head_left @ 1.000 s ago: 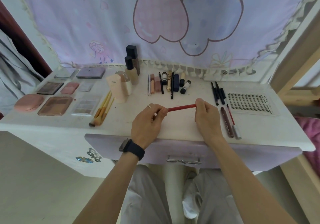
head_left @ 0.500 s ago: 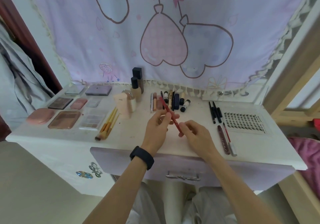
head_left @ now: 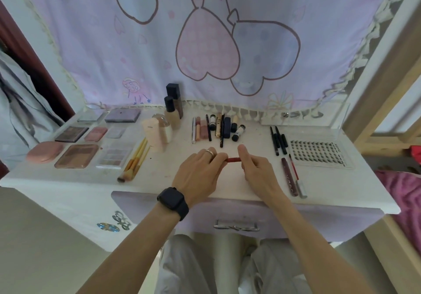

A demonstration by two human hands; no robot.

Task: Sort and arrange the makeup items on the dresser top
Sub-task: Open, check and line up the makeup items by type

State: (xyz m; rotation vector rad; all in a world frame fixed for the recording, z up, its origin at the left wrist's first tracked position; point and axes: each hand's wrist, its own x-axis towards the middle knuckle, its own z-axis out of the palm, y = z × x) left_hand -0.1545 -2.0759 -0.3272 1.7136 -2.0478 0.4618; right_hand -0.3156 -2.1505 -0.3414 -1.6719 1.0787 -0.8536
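Shows a red pencil (head_left: 232, 159) held level and crosswise over the front middle of the surface (head_left: 159, 175), with only a short middle stretch visible between the two hands. Grips its left end under the curled fingers of the left hand (head_left: 200, 173), with a ring (head_left: 210, 152) on one finger and a dark watch (head_left: 173, 200) on the wrist. Pinches its right end in the curled fingers of the right hand (head_left: 255, 168), thumb raised beside it. Cannot tell whether the pencil touches the surface or hangs just above it.

Just behind the hands, finds a row of tubes and pencils (head_left: 216, 126) lying side by side, pointing toward the back. To the left of that row, has two foundation bottles (head_left: 173, 109) standing upright at the back and a pale pink bottle (head_left: 152, 134) standing just in front of them. Beside the pink bottle, toward the front, lays a bunch of makeup brushes (head_left: 136, 160) at a slant. Farther left, groups flat palettes (head_left: 76, 156) in rows, with a rounded pink compact (head_left: 44, 151) at the left edge.

To the right of the hands, places a dark red lip gloss tube (head_left: 288, 176) and a thin red liner (head_left: 293, 167) side by side, lengthwise. Behind these, lines up several black pencils (head_left: 278, 140), and just right of them a clear lash tray (head_left: 317, 155). Backs it all with a lilac curtain (head_left: 227, 43) printed with heart balloons.
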